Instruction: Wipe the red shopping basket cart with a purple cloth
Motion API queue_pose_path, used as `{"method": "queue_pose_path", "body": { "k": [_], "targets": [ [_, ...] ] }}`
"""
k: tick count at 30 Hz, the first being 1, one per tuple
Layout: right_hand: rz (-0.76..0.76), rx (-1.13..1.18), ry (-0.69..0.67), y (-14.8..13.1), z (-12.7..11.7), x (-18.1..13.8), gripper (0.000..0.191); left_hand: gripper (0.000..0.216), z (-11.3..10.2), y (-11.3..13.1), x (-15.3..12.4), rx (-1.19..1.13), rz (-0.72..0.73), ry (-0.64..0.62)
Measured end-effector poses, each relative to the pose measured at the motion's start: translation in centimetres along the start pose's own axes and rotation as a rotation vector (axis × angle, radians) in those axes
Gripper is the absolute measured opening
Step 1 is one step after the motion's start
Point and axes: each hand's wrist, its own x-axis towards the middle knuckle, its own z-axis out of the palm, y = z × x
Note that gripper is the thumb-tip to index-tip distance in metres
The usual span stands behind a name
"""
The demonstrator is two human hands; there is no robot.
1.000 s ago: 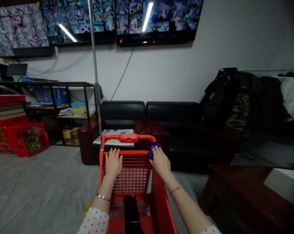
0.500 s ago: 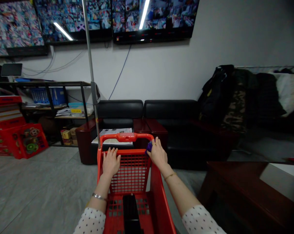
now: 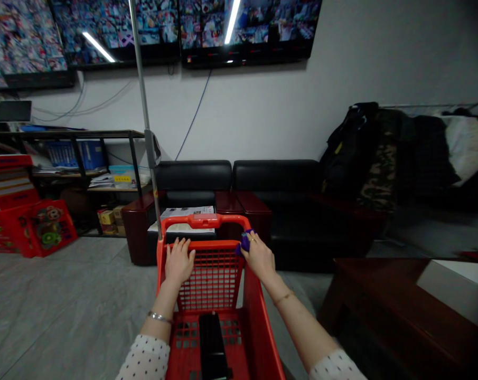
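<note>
A red plastic shopping cart (image 3: 213, 285) stands right in front of me, with a red handle bar (image 3: 207, 220) at its far end. My left hand (image 3: 178, 262) rests on the cart's far rim, fingers curled over the edge. My right hand (image 3: 258, 257) is closed on a small purple cloth (image 3: 244, 241) pressed against the cart's right far corner. A black bar (image 3: 212, 345) lies along the cart's floor.
A metal pole (image 3: 143, 111) rises from the cart's left corner. A black sofa (image 3: 239, 195) with papers (image 3: 187, 217) on it is ahead. A shelf unit (image 3: 84, 169) and red boxes (image 3: 20, 211) stand left, a dark wooden table (image 3: 401, 311) right, hanging clothes (image 3: 381, 158) behind it.
The purple cloth showed more above the corner a second ago; now my right hand sits slightly lower and mostly covers it. The view shifted a little left. My left hand stays on the rim.
</note>
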Motion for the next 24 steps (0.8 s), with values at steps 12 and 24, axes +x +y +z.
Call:
{"method": "queue_pose_path", "body": {
  "k": [12, 24],
  "targets": [
    [-0.090, -0.081, 0.088, 0.2, 0.6, -2.4, 0.056, 0.047, 0.1, 0.1, 0.1, -0.019, -0.013, 0.003],
    [-0.002, -0.138, 0.017, -1.6, -0.7, -2.7, 0.042, 0.048, -0.2, 0.5, -0.1, 0.002, -0.021, -0.008]
  ]
}}
